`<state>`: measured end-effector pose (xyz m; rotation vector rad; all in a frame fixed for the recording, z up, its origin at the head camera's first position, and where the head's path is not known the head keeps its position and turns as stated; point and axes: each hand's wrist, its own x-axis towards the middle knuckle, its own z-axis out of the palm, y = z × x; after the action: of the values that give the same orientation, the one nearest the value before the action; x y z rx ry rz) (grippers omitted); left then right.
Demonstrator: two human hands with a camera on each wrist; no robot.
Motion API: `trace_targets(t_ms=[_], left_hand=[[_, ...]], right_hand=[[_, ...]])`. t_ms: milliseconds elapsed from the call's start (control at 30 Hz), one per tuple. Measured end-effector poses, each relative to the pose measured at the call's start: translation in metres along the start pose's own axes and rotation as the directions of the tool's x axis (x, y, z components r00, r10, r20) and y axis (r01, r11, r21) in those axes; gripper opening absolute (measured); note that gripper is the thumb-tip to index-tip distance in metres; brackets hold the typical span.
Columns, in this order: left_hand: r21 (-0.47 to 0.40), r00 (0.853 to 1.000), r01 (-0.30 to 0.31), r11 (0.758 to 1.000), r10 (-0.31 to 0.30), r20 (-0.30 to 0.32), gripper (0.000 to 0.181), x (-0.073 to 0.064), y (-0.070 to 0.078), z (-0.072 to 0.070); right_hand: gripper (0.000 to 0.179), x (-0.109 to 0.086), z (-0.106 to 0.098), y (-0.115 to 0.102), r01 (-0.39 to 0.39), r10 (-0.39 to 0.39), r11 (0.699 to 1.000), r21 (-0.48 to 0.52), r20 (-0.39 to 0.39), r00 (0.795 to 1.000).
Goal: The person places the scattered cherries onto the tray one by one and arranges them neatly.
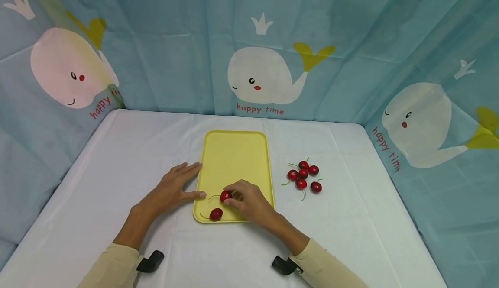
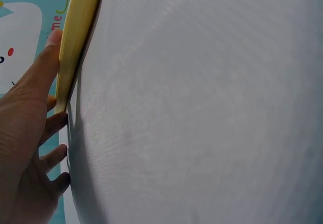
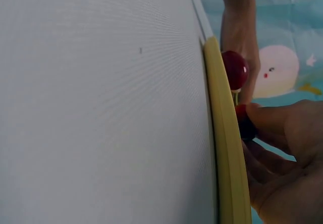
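My right hand [image 1: 249, 199] pinches a dark red cherry [image 1: 225, 196] between thumb and fingers, low over the yellow tray [image 1: 234, 153]; in the right wrist view that cherry [image 3: 245, 123] is partly hidden by the thumb. Closer to the tray's near edge lies a second cherry [image 1: 216, 214], its stem pointing left. At the tray's left side, my left hand [image 1: 173, 186] rests with fingers spread and straight, the thumb over the rim. The left wrist view shows this hand [image 2: 30, 113] touching the tray's edge [image 2: 81, 32].
Several cherries with green stems [image 1: 302, 174] lie in a loose cluster on the white tablecloth [image 1: 351, 218], right of the tray. One cherry [image 1: 316, 187] sits slightly apart from them. A blue curtain [image 1: 167, 63] with whale prints surrounds the table's back and sides.
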<state>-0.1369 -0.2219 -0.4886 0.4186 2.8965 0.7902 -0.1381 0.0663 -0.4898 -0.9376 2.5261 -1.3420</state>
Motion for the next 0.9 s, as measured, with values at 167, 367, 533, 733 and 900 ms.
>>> trace_targets(t_ms=[167,367,533,733,900], left_hand=[[-0.005,1.0,0.004,1.0,-0.004,0.002,0.096,0.0001,-0.0003,0.0002],[-0.01,1.0,0.001,1.0,-0.001,0.002,0.095,0.0,-0.0001,-0.0003],[-0.008,1.0,-0.002,1.0,0.002,-0.003,0.095,-0.0007,0.0002,-0.0006],[-0.013,1.0,0.007,1.0,-0.007,-0.002,0.095,-0.0009,0.0008,-0.0008],[-0.014,1.0,0.008,1.0,-0.008,-0.002,0.096,-0.0002,-0.0007,0.0006]], right_hand=[[0.031,0.0038,0.0031,-0.0013,-0.016,0.017,0.999,-0.029,0.017,1.0],[0.031,0.0066,0.0059,-0.0024,-0.007,0.008,0.999,-0.046,0.028,1.0],[0.031,0.0076,0.0065,-0.0036,-0.016,0.018,0.999,-0.048,0.036,0.999],[0.033,0.0083,0.0065,-0.0047,-0.029,0.031,0.998,-0.049,0.039,0.999],[0.033,0.0088,0.0065,-0.0042,-0.046,0.048,0.998,-0.039,0.037,0.998]])
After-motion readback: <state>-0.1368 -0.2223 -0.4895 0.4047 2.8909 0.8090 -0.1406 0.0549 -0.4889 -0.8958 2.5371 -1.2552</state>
